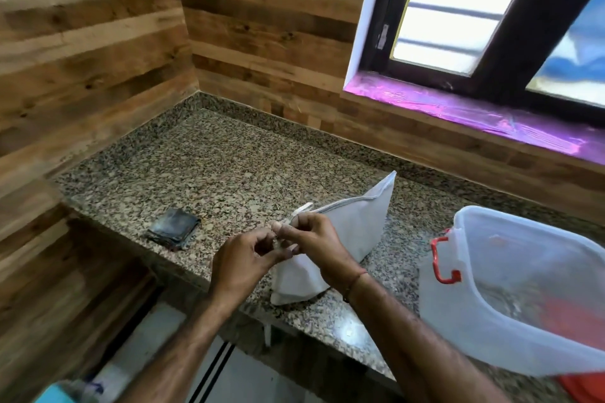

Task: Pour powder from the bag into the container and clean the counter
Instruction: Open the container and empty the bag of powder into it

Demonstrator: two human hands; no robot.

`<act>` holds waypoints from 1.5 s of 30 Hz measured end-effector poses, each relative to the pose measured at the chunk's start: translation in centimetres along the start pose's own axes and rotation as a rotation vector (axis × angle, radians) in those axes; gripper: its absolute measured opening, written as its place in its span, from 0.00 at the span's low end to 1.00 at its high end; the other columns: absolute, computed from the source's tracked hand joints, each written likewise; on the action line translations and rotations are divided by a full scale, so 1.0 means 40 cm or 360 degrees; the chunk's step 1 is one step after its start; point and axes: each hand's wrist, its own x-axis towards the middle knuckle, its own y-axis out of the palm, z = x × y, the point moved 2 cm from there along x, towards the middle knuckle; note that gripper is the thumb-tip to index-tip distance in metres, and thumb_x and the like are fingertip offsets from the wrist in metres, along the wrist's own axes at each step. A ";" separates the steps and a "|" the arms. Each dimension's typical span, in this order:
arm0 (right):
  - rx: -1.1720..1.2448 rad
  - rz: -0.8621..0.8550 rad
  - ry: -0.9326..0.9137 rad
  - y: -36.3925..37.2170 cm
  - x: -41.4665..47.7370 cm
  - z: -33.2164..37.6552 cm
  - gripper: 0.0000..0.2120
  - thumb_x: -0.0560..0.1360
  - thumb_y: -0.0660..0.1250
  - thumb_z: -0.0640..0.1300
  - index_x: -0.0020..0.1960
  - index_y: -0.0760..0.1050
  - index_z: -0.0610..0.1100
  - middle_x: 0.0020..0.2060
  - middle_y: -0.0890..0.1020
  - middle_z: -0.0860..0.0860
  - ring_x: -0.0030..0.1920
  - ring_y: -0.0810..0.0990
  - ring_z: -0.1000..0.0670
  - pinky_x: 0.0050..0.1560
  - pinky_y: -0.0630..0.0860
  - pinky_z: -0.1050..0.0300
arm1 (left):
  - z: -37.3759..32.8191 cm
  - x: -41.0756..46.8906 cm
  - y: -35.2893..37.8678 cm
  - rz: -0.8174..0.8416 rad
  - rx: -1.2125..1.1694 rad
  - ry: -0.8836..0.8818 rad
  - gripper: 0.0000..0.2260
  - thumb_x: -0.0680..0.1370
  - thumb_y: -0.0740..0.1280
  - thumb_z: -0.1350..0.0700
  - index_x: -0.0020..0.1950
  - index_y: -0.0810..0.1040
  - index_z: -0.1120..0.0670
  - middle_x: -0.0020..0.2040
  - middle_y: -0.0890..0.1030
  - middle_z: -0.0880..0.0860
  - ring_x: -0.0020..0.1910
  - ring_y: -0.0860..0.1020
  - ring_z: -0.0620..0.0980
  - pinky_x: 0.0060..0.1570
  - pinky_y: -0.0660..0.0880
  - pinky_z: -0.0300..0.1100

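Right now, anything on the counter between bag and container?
Nothing visible: only bare counter separates the bag from the container to its right. The dark cloth lies left, out of the path.
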 end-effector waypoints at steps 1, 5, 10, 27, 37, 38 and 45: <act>-0.0039 -0.0010 0.0010 -0.003 -0.006 0.004 0.13 0.77 0.76 0.46 0.41 0.78 0.40 0.34 0.82 0.45 0.34 0.79 0.53 0.35 0.76 0.63 | 0.001 0.000 0.007 -0.0054 0.0039 0.0036 0.19 0.72 0.72 0.33 0.37 0.77 0.48 0.33 0.80 0.43 0.32 0.78 0.39 0.31 0.73 0.43; -0.0176 -0.0121 0.0013 -0.016 -0.016 0.008 0.13 0.76 0.76 0.46 0.36 0.77 0.43 0.30 0.81 0.53 0.33 0.79 0.58 0.34 0.73 0.68 | 0.006 -0.003 0.025 -0.0111 -0.0029 0.0201 0.19 0.76 0.75 0.45 0.32 0.69 0.47 0.27 0.72 0.45 0.27 0.69 0.40 0.27 0.63 0.39; -0.0319 -0.0500 0.0018 -0.113 0.004 0.018 0.12 0.75 0.77 0.47 0.37 0.80 0.44 0.37 0.85 0.42 0.39 0.81 0.52 0.37 0.75 0.65 | 0.027 -0.008 0.022 -0.0060 -0.0040 0.0285 0.18 0.77 0.74 0.51 0.32 0.69 0.49 0.28 0.71 0.45 0.28 0.69 0.42 0.28 0.64 0.38; -0.0533 -0.0957 0.0050 -0.375 0.054 0.010 0.15 0.73 0.78 0.49 0.35 0.79 0.41 0.30 0.83 0.47 0.37 0.87 0.44 0.31 0.74 0.61 | -0.084 0.067 0.069 0.0114 0.0682 0.0569 0.13 0.76 0.74 0.44 0.38 0.73 0.45 0.28 0.72 0.41 0.26 0.70 0.37 0.25 0.56 0.29; -0.0338 -0.1224 0.0279 -0.642 0.169 0.010 0.20 0.77 0.74 0.44 0.29 0.74 0.43 0.26 0.78 0.46 0.23 0.75 0.52 0.21 0.66 0.65 | -0.028 0.046 0.077 0.0100 0.0623 0.0489 0.08 0.73 0.76 0.43 0.42 0.81 0.45 0.27 0.75 0.41 0.25 0.72 0.32 0.24 0.60 0.25; -0.0345 -0.1230 0.0298 -0.663 0.177 0.009 0.20 0.77 0.75 0.46 0.28 0.74 0.43 0.26 0.79 0.45 0.23 0.74 0.51 0.23 0.67 0.63 | -0.018 0.045 0.080 0.0100 0.0617 0.0468 0.08 0.73 0.75 0.42 0.44 0.82 0.44 0.29 0.78 0.42 0.26 0.75 0.35 0.27 0.63 0.26; -0.0230 -0.1157 0.0386 -0.690 0.243 -0.040 0.23 0.79 0.70 0.50 0.28 0.71 0.45 0.23 0.78 0.49 0.25 0.76 0.48 0.24 0.65 0.62 | -0.039 0.050 0.082 0.0063 0.0499 0.0320 0.17 0.72 0.72 0.38 0.33 0.69 0.45 0.25 0.70 0.44 0.24 0.68 0.40 0.25 0.64 0.38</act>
